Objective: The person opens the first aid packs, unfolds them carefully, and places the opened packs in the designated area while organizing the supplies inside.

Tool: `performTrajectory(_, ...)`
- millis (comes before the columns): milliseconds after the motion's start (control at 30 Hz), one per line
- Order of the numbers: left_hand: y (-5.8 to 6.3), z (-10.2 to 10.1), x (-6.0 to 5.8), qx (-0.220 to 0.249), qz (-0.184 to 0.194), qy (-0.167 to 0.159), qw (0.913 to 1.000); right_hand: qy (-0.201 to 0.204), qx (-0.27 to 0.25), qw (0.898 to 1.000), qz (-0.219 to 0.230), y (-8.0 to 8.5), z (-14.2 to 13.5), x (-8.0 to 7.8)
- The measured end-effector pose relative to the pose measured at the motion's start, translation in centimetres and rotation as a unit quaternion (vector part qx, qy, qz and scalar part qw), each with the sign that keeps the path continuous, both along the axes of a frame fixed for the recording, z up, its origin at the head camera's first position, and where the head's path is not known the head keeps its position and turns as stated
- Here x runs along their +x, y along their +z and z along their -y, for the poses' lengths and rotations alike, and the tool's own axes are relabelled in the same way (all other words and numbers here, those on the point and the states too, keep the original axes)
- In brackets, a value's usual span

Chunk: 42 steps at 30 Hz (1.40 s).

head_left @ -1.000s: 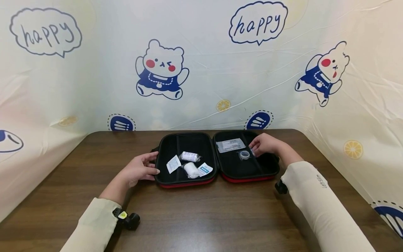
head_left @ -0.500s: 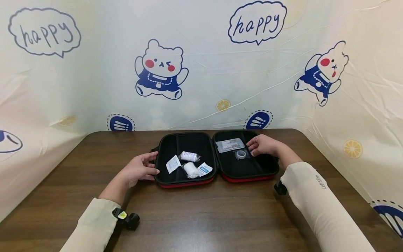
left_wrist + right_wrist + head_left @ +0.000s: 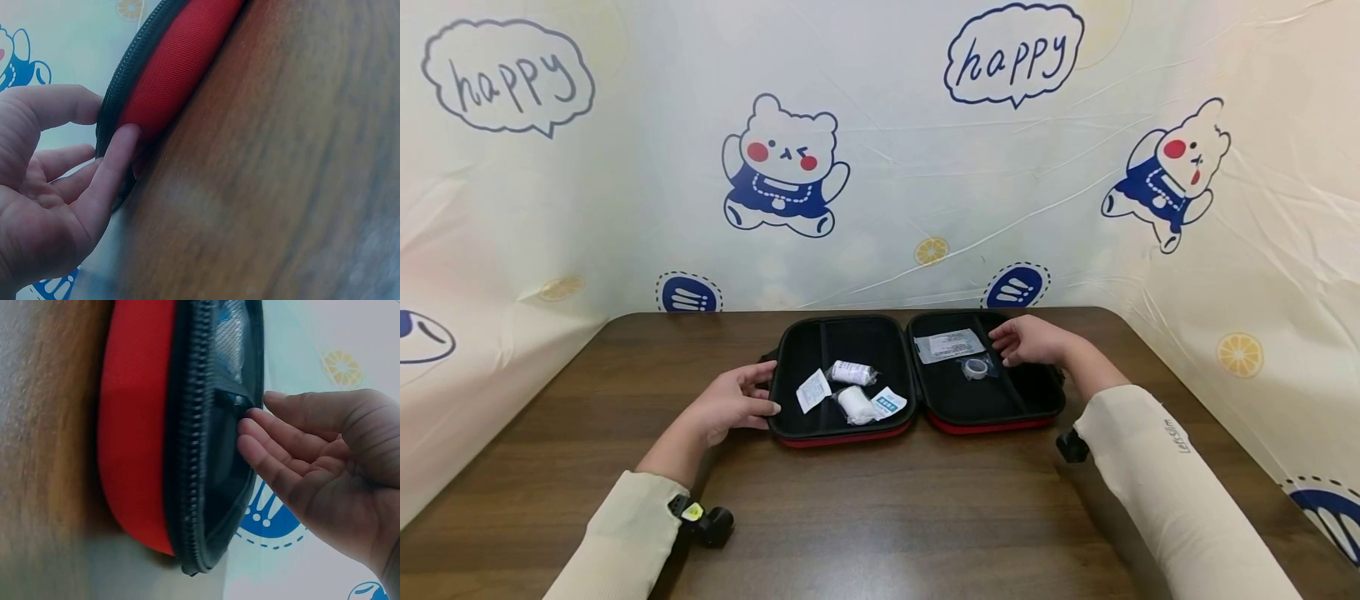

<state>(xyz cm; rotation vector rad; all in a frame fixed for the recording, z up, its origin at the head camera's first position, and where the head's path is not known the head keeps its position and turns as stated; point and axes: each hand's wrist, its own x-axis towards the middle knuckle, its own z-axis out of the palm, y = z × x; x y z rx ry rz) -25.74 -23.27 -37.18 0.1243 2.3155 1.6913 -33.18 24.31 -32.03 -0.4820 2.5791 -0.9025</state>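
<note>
A black-lined zip case with a red shell lies spread wide on the table, seen as a left half (image 3: 797, 346) and a right half (image 3: 962, 402). My left hand (image 3: 733, 402) holds the left half's outer edge; the left wrist view has its thumb (image 3: 119, 150) against the red side and its forefinger on the zipper rim. Over the right half hovers my right hand (image 3: 1033, 340), fingers loosely bent with nothing between them, beside the dark divider strap. Close to those fingertips sit a bagged tape roll (image 3: 975, 368) and a flat silvery packet (image 3: 950, 346).
In the left half are a wrapped printed roll (image 3: 852, 372), a white bandage roll (image 3: 855, 405), a white sachet (image 3: 813, 391) and a blue-and-white sachet (image 3: 889, 403). The brown wooden table (image 3: 850, 517) reaches back to a printed cloth (image 3: 880, 167).
The bagged tape roll has shifted slightly left, near the silvery packet. My right hand has drawn back and up from it. The left hand has stayed at the case's edge.
</note>
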Motion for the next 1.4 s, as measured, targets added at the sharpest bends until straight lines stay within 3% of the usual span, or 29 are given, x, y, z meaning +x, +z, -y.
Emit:
performTrajectory(367,0.1,0.0,0.0,0.003,0.0,0.003,1.0,0.008,-0.026,0.999,-0.047,1.0,0.8,1.1)
performTrajectory(733,0.0,0.0,0.0,0.003,0.001,0.004,1.0,0.033,-0.061,0.992,-0.106,1.0,3.7,2.6)
performTrajectory(1100,0.0,0.1,-0.1,-0.003,0.003,0.005,1.0,0.042,-0.081,0.988,-0.124,1.3,7.7,4.0)
performTrajectory(1400,-0.1,0.1,0.0,-0.002,0.003,0.008,1.0,0.086,-0.066,0.986,-0.126,0.9,10.5,4.6)
